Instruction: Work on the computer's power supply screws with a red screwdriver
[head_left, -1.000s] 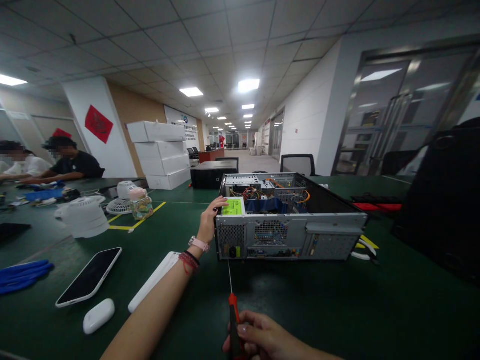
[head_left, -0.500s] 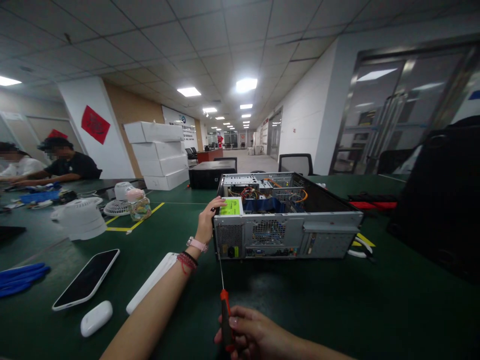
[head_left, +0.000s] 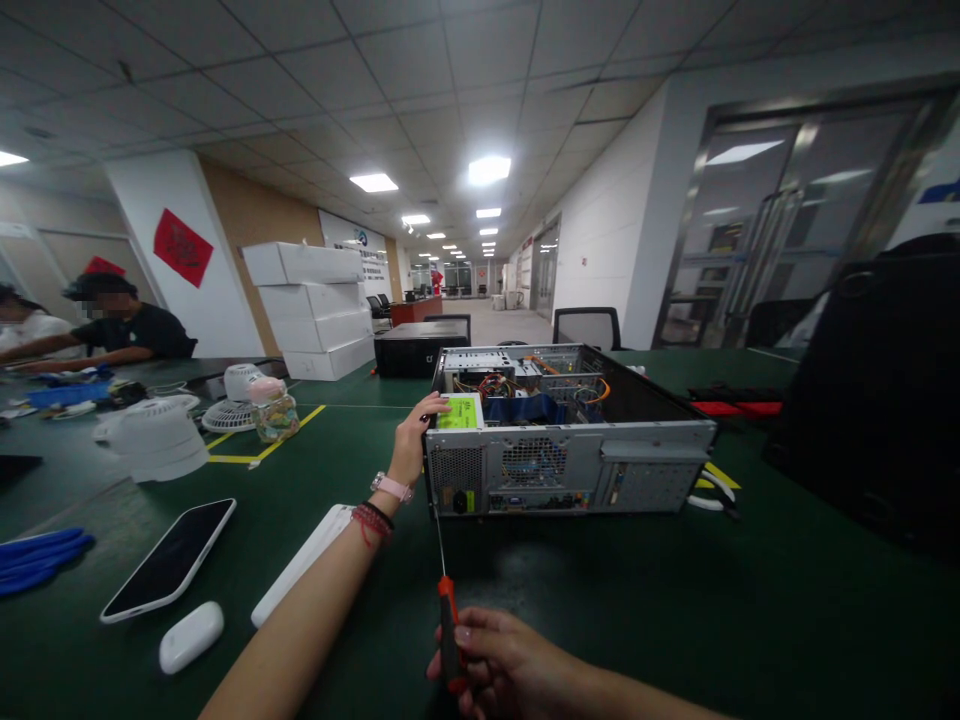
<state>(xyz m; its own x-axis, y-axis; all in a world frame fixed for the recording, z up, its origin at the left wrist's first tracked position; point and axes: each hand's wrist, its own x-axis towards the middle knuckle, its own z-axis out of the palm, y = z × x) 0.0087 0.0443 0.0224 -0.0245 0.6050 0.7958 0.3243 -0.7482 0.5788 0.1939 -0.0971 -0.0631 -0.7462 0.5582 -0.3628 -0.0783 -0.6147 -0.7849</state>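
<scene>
An opened computer case (head_left: pixel 555 470) lies on its side, its rear panel facing me. My left hand (head_left: pixel 414 432) grips the case's left corner, fingers bent over the top edge beside the power supply (head_left: pixel 459 412) with its yellow-green label. In my right hand (head_left: pixel 499 650), low in front of the case, is a screwdriver (head_left: pixel 448 620) with a red and black handle, held between thumb and fingers. Its thin shaft points up and away, the tip at the lower left corner of the rear panel. Whether the tip sits in a screw cannot be made out.
To the left lie a phone (head_left: pixel 172 560), a white earphone case (head_left: pixel 192 637), a long white object (head_left: pixel 307 560) and blue gloves (head_left: pixel 41 560). A white fan (head_left: pixel 232 415) and a jar (head_left: pixel 274 418) stand behind. A black bag (head_left: pixel 870 400) is at right.
The whole view has shifted slightly. Both hands keep their holds, and the screwdriver tip stays at the same corner of the case.
</scene>
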